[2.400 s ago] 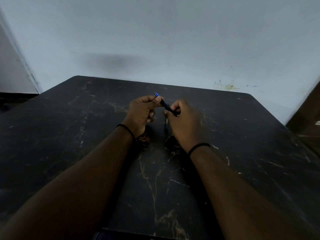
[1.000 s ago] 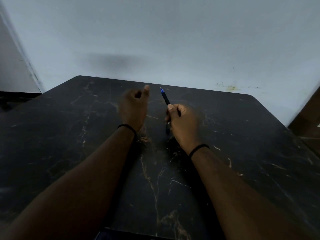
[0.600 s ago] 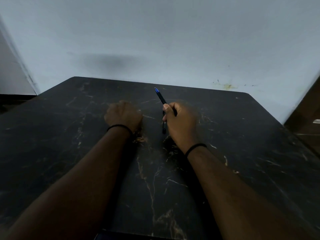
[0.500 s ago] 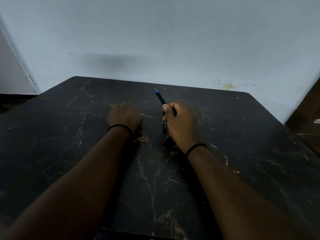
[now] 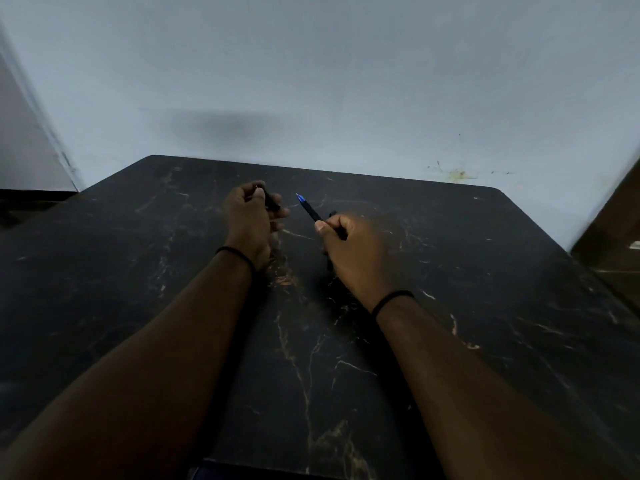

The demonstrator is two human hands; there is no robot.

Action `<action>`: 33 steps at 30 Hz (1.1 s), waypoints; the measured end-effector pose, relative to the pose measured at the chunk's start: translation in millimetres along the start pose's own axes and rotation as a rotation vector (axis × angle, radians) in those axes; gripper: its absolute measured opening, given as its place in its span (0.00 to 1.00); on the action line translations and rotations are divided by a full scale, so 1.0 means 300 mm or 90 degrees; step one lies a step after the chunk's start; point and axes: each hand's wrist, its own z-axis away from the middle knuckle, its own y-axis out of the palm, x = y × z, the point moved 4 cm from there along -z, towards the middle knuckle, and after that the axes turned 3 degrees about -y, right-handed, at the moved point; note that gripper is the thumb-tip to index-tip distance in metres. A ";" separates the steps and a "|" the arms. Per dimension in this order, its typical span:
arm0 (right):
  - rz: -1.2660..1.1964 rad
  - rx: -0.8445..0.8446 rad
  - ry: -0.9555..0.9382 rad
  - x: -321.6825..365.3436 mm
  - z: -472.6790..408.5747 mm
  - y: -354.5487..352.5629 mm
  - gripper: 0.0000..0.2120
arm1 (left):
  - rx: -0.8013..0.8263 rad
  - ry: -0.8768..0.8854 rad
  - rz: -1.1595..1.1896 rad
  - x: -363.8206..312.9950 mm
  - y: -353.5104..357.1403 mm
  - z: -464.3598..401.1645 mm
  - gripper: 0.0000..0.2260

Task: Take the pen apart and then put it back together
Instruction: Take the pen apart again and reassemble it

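Left hand (image 5: 251, 216): raised off the table (image 5: 485, 271); half a second ago it lay fisted on the top. Fingers curl round a short black piece (image 5: 269, 199), likely the pen's front sleeve.
Right hand (image 5: 353, 251): fingers wrapped round the pen (image 5: 313, 212), same grip as before.
Pen: above the table's middle, nearer the far edge, blue tip aimed up and left toward the piece.
Gap: tip and piece near, not touching.
Meaning: a part has been collected; reassembly seems next, sliding it over the tip.
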 end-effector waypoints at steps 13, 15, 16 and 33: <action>0.030 0.001 -0.045 0.006 0.003 0.007 0.11 | 0.043 -0.049 0.088 0.006 0.015 0.018 0.09; 0.035 0.009 -0.043 0.007 0.004 0.008 0.11 | 0.071 -0.052 0.078 0.009 0.023 0.023 0.09; 0.038 0.013 -0.040 0.006 0.004 0.008 0.11 | 0.090 -0.054 0.075 0.011 0.028 0.026 0.09; 0.062 -0.010 -0.023 0.011 0.001 -0.003 0.11 | 0.084 -0.063 0.077 0.010 0.023 0.023 0.08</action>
